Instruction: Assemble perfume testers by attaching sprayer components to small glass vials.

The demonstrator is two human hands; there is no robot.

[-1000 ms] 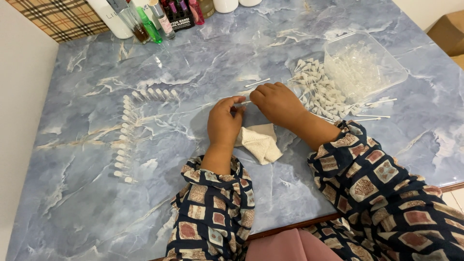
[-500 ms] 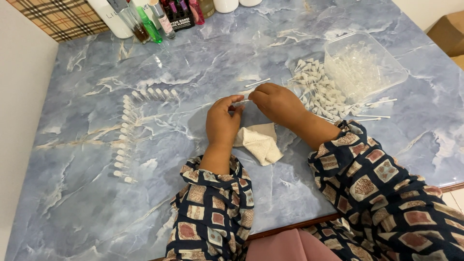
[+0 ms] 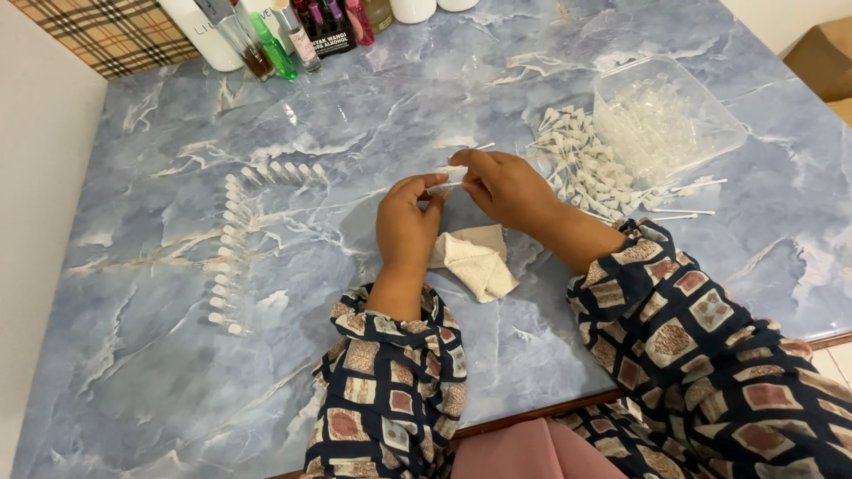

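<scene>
A small clear tube (image 3: 446, 186) sits pinched between both hands just above the middle of the frame, over the blue marbled table (image 3: 133, 372). Its exact shape is too small to make out.

At the left of the frame, a curved row of small clear vials (image 3: 227, 248) lies on the table, running down from the upper middle left toward the lower left, each apart from the hands. At the upper left edge, a group of bottles (image 3: 275, 35) stands at the far side of the table, beside a plaid cloth (image 3: 106, 35) in the corner.

The left hand (image 3: 404, 226) is at centre, fingers curled together, thumb and fingertips closed on the tube's near end. Just below and right of it a folded cream cloth (image 3: 470, 262) lies flat on the table, partly under the wrists.

The right hand (image 3: 506, 186) meets the left, its fingers drawn together and pinching the tube's other end.

Right of the hands a loose heap of small white caps (image 3: 581, 160) rests against a clear plastic tray (image 3: 666, 115) filled with clear pieces, in the upper right. A few thin white sticks (image 3: 692, 188) lie just below the tray.
</scene>
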